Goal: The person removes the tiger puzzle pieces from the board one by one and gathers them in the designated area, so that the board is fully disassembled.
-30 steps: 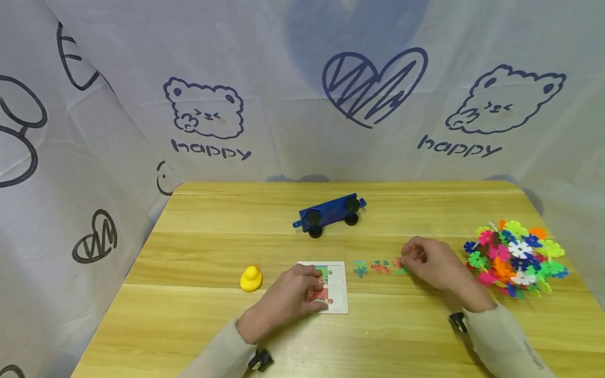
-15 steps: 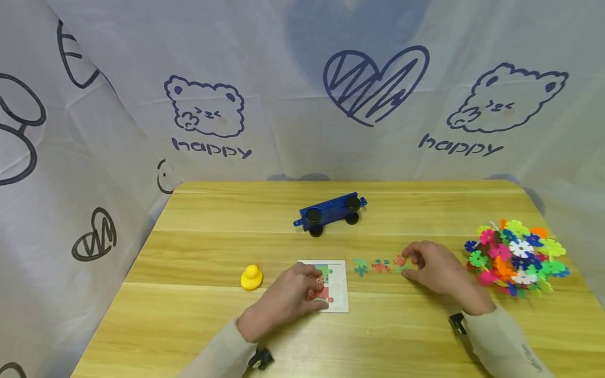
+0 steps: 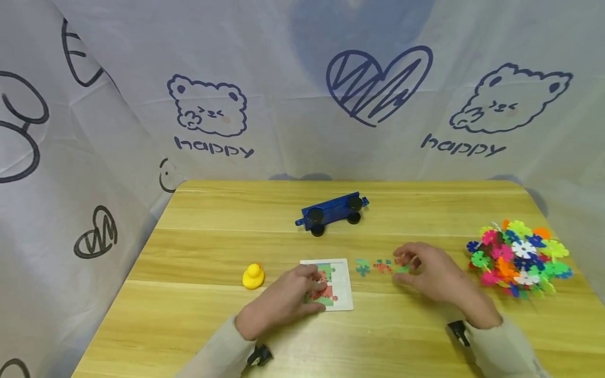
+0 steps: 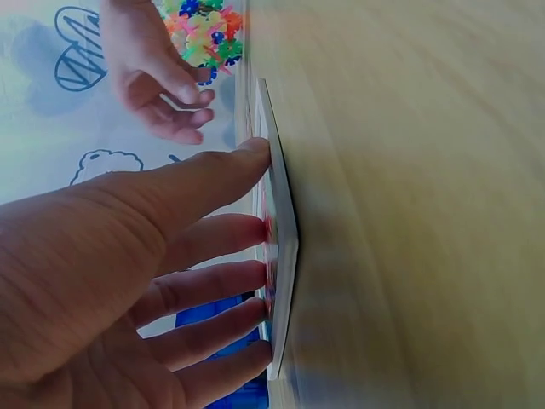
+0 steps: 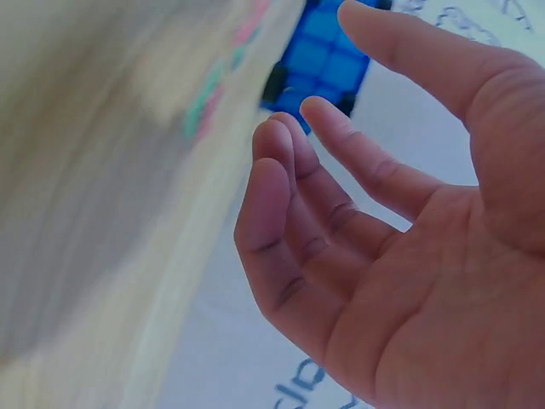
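A white puzzle tray (image 3: pixel 345 291) lies on the table, its left part filled with joined red and green pieces. My left hand (image 3: pixel 285 296) rests on it; in the left wrist view the thumb (image 4: pixel 213 175) and nearly straight fingertips touch its upper face. To the tray's right is a short row of loose puzzle pieces: a green one (image 3: pixel 362 267), a red striped one (image 3: pixel 382 266) and a red and green one (image 3: pixel 402 268). Over that last piece hovers my right hand (image 3: pixel 432 273), partly covering it. The right wrist view shows its fingers (image 5: pixel 264 204) loosely bent, nothing between them.
A yellow toy duck (image 3: pixel 253 276) sits left of my left hand. Behind the tray lies a blue toy wagon (image 3: pixel 334 211) with black wheels. Colourful flower-shaped plastic pieces (image 3: pixel 517 257) are heaped at the right. A printed cloth (image 3: pixel 293 115) hangs along the table's back edge.
My right hand has shifted slightly left over the end piece, its thumb and fingers now further apart. The left hand stays on the tray. The whole head view has shifted slightly.
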Available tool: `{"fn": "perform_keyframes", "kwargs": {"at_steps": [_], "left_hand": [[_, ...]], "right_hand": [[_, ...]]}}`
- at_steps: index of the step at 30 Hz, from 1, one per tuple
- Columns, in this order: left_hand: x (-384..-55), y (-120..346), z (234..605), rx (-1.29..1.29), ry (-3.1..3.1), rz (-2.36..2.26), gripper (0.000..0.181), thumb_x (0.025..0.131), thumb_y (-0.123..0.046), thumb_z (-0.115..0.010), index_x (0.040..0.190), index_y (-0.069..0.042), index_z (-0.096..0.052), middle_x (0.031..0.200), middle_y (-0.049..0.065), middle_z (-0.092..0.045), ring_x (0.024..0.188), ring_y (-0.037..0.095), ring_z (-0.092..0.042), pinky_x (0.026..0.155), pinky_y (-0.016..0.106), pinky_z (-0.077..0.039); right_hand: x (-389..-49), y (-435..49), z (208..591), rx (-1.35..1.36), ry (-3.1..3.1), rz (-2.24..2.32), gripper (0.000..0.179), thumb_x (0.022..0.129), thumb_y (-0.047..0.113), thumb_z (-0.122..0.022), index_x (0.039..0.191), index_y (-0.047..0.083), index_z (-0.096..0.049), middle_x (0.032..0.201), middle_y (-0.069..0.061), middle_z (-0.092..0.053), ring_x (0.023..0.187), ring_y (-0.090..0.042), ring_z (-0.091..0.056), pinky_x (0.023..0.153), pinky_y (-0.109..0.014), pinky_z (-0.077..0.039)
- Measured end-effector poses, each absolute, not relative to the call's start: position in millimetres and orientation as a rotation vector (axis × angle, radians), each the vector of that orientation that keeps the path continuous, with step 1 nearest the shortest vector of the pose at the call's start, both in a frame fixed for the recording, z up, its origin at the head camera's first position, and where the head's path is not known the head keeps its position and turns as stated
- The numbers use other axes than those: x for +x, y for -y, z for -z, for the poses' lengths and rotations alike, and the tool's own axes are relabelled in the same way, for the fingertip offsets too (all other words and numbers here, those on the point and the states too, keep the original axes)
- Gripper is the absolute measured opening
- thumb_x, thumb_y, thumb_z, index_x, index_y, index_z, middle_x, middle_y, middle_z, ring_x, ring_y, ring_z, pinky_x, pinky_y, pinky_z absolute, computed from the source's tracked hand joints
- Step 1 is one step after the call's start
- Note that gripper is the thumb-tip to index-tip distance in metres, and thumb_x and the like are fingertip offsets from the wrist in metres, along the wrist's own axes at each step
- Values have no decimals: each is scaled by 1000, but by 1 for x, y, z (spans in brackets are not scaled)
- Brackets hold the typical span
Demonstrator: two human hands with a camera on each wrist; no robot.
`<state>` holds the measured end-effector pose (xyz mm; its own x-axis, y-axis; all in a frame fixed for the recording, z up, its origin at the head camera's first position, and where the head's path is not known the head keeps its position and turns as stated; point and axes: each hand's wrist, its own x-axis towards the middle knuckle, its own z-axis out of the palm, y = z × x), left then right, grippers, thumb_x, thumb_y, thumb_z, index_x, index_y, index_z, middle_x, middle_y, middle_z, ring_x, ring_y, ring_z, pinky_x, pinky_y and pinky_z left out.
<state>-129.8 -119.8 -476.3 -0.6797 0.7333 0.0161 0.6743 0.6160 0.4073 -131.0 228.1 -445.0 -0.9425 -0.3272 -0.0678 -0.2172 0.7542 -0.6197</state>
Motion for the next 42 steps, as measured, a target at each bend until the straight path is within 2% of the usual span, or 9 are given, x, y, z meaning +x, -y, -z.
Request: {"fn": "perform_keyframes", "kwargs": {"at_steps": [2,5,8,11,14,21,26,34,42], "left_hand": [[-130,120,475,1165,-2683,-595,32,95,-31,-88,117,-8,-84,114,2,-70,95,13,-57,88,26,-57],[-130,122,476,1138,-2682,-637,33,94,-29,-89,116,-6,-84,125,8,-75,113,22,-70,105,35,-61],[-130,123,476,1118,-2682,-657,35,92,-29,-91,117,-5,-83,131,11,-75,126,27,-71,114,41,-59],[-131,123,476,1119,-2673,-673,32,92,-29,-91,114,-7,-84,123,6,-74,111,21,-71,104,33,-62],[-131,122,476,1129,-2661,-687,29,92,-30,-91,110,-9,-84,113,0,-70,95,13,-64,91,25,-60],[-132,122,477,1170,-2690,-662,28,91,-32,-91,108,-10,-84,111,-2,-71,99,11,-64,96,26,-60],[-133,122,476,1169,-2686,-667,29,92,-32,-91,110,-11,-84,112,-2,-72,102,11,-64,98,28,-60],[-134,122,475,1160,-2669,-682,30,91,-31,-91,110,-9,-84,108,-1,-70,94,11,-62,89,23,-59],[-133,121,477,1148,-2663,-710,29,91,-30,-91,109,-8,-84,106,0,-70,91,11,-61,86,22,-58]], "right_hand": [[-131,-220,442,-491,-2734,1017,44,93,23,-89,128,2,-72,109,-5,-76,91,-13,-66,75,-25,-57],[-133,-205,439,-570,-2649,1117,40,94,23,-88,126,4,-73,104,-3,-75,90,-10,-65,75,-25,-58],[-137,-187,438,-589,-2572,1173,37,96,23,-86,125,5,-74,103,-3,-74,90,-10,-65,76,-25,-58],[-142,-168,440,-596,-2547,1167,35,96,21,-86,124,5,-73,103,-5,-73,89,-11,-65,77,-24,-58],[-148,-149,444,-615,-2548,1123,32,96,20,-86,122,5,-74,102,-6,-73,86,-10,-64,77,-23,-56],[-151,-114,454,-613,-2648,962,25,94,14,-86,116,7,-76,95,-3,-68,84,-15,-58,76,-27,-49],[-150,-102,462,-585,-2704,875,28,93,17,-88,117,7,-77,95,-1,-65,85,-14,-55,77,-30,-48],[-154,-98,467,-569,-2710,811,28,94,17,-88,117,8,-75,94,0,-61,83,-14,-52,75,-29,-45],[-160,-98,463,-553,-2658,786,19,93,10,-87,107,10,-73,93,-2,-61,83,-16,-52,76,-31,-44]]}}
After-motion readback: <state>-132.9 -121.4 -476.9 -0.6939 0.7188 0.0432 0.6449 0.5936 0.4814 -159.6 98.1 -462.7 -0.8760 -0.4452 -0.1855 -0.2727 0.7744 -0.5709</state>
